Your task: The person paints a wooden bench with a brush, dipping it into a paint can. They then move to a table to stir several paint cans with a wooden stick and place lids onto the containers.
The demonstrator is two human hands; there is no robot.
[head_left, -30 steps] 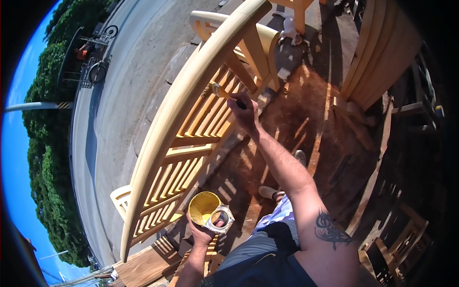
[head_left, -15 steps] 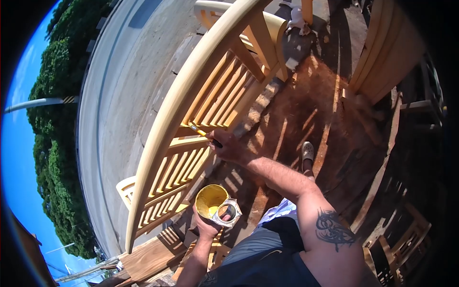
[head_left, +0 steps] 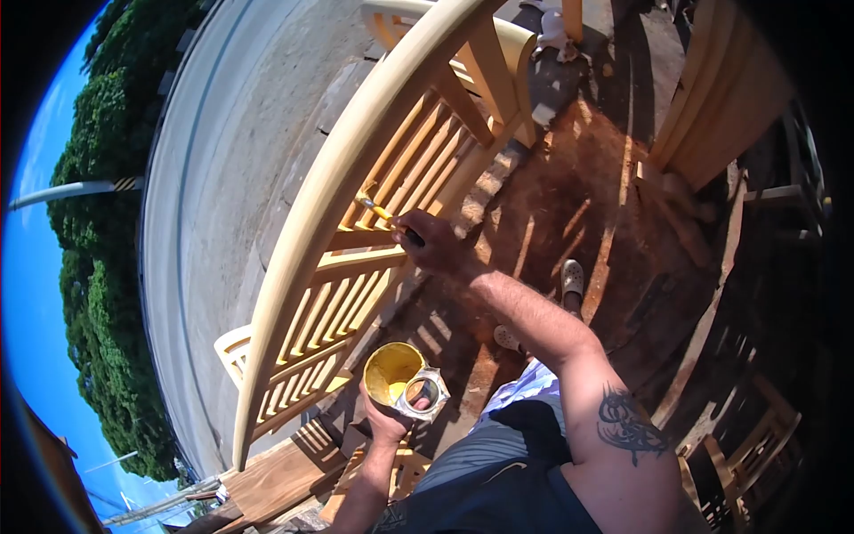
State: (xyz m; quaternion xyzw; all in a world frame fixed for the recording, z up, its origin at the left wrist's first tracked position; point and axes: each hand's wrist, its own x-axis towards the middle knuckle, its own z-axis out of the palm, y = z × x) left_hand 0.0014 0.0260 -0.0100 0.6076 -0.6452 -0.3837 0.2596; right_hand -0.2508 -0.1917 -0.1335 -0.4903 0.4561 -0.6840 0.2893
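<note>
Bench (head_left: 334, 184): before me, nearest my right hand (head_left: 431, 243).
Brush (head_left: 380, 211): gripped in that hand, bristles (head_left: 364, 196) at the slats (head_left: 410, 158), contact unclear.
Cup (head_left: 384, 366): gripped in my left hand (head_left: 388, 421), well apart from brush.

You have two hands in view: one right hand (head_left: 429, 240) and one left hand (head_left: 384, 418). With them you have one brush (head_left: 377, 208), one yellow container (head_left: 390, 367) and one ring-shaped piece (head_left: 442, 397). Count one bench (head_left: 369, 116) to the left, its slats too crowded to number, and two shoes (head_left: 572, 279) on your feet. Far left stands one pole (head_left: 76, 196); on the far side, one pale animal (head_left: 554, 34).
</note>
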